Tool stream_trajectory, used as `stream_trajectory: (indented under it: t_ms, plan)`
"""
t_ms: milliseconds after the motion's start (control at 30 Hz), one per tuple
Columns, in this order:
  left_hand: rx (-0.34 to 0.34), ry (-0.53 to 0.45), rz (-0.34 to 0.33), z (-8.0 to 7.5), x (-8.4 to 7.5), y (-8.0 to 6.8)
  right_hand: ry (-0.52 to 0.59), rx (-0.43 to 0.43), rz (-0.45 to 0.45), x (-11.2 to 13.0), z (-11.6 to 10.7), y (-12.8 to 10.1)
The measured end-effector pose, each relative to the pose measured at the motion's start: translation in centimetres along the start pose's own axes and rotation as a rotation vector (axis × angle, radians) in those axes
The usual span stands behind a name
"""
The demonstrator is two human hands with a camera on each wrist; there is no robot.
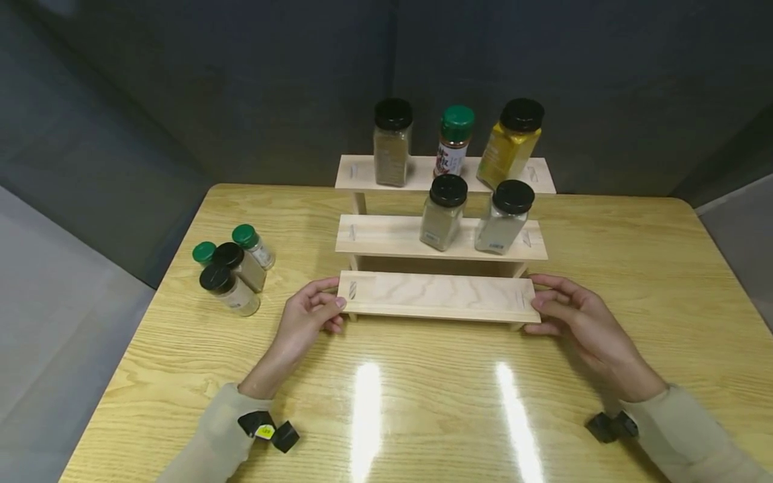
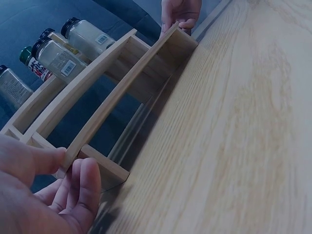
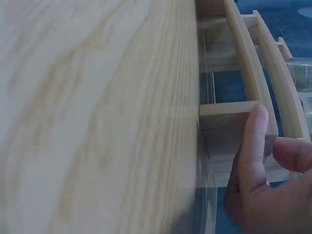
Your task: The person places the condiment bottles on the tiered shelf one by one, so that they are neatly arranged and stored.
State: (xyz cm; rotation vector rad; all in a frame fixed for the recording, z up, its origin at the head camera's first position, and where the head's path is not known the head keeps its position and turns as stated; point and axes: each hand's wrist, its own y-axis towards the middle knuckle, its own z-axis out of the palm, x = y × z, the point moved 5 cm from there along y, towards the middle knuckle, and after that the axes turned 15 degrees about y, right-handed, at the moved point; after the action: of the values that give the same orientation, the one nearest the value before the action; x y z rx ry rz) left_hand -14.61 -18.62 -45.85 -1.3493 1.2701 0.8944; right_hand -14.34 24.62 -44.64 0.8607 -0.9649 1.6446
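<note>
A three-step pale wooden rack [image 1: 437, 295] stands on the table. My left hand [image 1: 308, 315] pinches the left end of its lowest step, thumb on top and fingers curled under the edge. My right hand [image 1: 574, 318] holds the right end the same way, thumb above and index finger along the side panel. In the left wrist view my left hand [image 2: 53, 190] grips the near end of the rack [image 2: 117, 92], and the right hand [image 2: 180, 12] shows at the far end. In the right wrist view my right hand [image 3: 263, 180] presses against the rack's side [image 3: 234, 112].
Three jars stand on the top step: a brown one [image 1: 392, 144], a green-lidded one [image 1: 454, 141] and a yellow one [image 1: 510, 144]. Two black-lidded jars [image 1: 443, 213] [image 1: 504, 216] stand on the middle step. Several loose jars [image 1: 235, 278] cluster at the table's [image 1: 423, 402] left.
</note>
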Motion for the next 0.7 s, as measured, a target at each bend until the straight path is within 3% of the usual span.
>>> stream_trajectory:
  t_ms: [267,467,600,700]
  plan:
    - [-0.030,0.080,0.012,-0.2,-0.3,-0.8,0.062,0.000,-0.009,-0.2,-0.1,0.1]
    - [-0.075,0.173,0.020,-1.2,-0.5,-2.8,0.040,-0.006,-0.011,-0.2,-0.3,0.2]
    - [-0.157,0.192,0.050,-2.5,-1.1,-4.6,0.034,-0.005,-0.006,-0.3,-0.3,0.3]
    - [-0.262,0.209,0.140,-3.6,-1.8,-5.9,0.054,0.015,-0.010,-0.3,-0.3,0.3]
